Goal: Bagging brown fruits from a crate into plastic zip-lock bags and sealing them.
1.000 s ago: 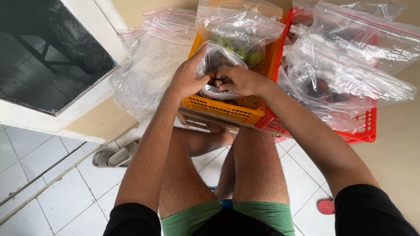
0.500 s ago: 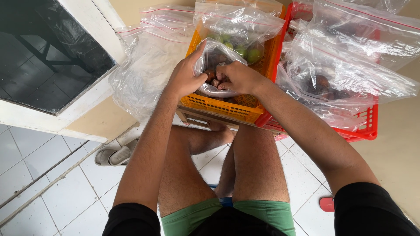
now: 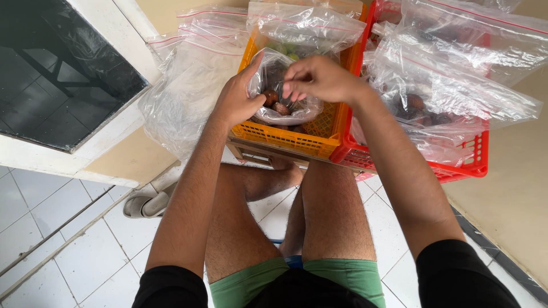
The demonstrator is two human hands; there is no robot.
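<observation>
Nearest: white tiled floor (image 3: 51, 228), grey sandal (image 3: 145, 202) lying by the wall base.
Above the knees, small clear bag (image 3: 283, 91) of brown fruit (image 3: 279, 107) sitting at near edge of orange crate (image 3: 285, 138).
Left hand (image 3: 237, 100) gripping bag's left side, holding mouth open.
Right hand (image 3: 317, 77) over the mouth, fingertips (image 3: 289, 91) pinched together; whether gripping fruit or plastic, cannot tell.
Progress: bag part-filled, mouth open, not sealed.
More clear bags (image 3: 302, 25) with red zip strips at far end of orange crate, greenish fruit inside.
Right: red crate (image 3: 465, 165), touching orange crate, piled with zip bags (image 3: 451, 91) of dark fruit.
Left: empty-looking clear bags (image 3: 182, 85) slumped against orange crate.
No labels or signs visible.
</observation>
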